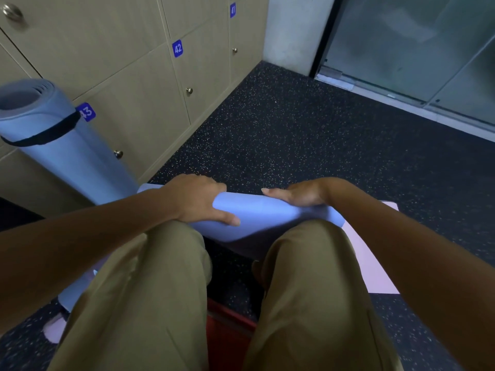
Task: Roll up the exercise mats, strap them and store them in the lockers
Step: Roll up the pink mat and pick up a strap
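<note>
**Both hands on the half-rolled mat, roll axis running side to side**

The person is crouching over a soft periwinkle-blue foam exercise mat (257, 210) lying on the black speckled rubber floor (308, 135), and the rolled part is sitting just in front of the knees in khaki trousers (166, 277). Its long axis is running left to right, parallel to the person's shoulders, so any further rolling looks to be going straight ahead or back, not sideways. The left hand (197, 198) is curling over the roll, fingers wrapped on the far side and thumb on the near face. The right hand (297, 195) is pressing on top with its fingers stretched out flat, not clamped. Both hands are on the roll, the left one slightly nearer its end.

Left of this mat, a second grey-blue rolled mat (53, 135) is leaning against the beige wooden lockers (139, 84), already bound by a black strap (45, 133). Blue number tags on the locker doors are reading 41 (232, 9), 42 (177, 48) and 43 (87, 111). A pale pink flat sheet (372, 266) is lying right of the blue mat.
</note>
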Action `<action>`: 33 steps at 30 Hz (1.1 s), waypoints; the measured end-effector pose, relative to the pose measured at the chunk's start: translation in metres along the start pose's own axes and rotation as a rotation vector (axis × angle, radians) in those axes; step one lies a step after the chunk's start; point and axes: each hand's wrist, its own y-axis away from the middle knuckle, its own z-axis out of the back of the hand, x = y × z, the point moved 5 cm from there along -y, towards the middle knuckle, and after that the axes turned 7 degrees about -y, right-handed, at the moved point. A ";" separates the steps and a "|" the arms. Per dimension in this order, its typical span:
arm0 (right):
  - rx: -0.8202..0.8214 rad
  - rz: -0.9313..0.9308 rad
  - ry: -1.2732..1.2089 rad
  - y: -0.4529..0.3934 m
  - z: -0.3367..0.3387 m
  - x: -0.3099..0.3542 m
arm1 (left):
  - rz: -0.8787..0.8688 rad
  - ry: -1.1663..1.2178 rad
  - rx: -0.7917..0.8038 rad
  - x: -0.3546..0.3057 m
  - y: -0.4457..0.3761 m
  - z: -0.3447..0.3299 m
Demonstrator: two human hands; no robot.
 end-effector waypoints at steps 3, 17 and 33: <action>-0.036 0.005 -0.015 -0.001 0.000 -0.002 | 0.008 0.075 0.039 0.002 -0.007 -0.004; -0.496 0.291 0.124 0.040 0.057 0.004 | 0.041 0.041 -0.129 0.019 -0.020 0.083; -0.877 0.293 0.308 0.252 0.046 0.042 | 0.069 -0.118 -0.410 -0.041 0.127 0.202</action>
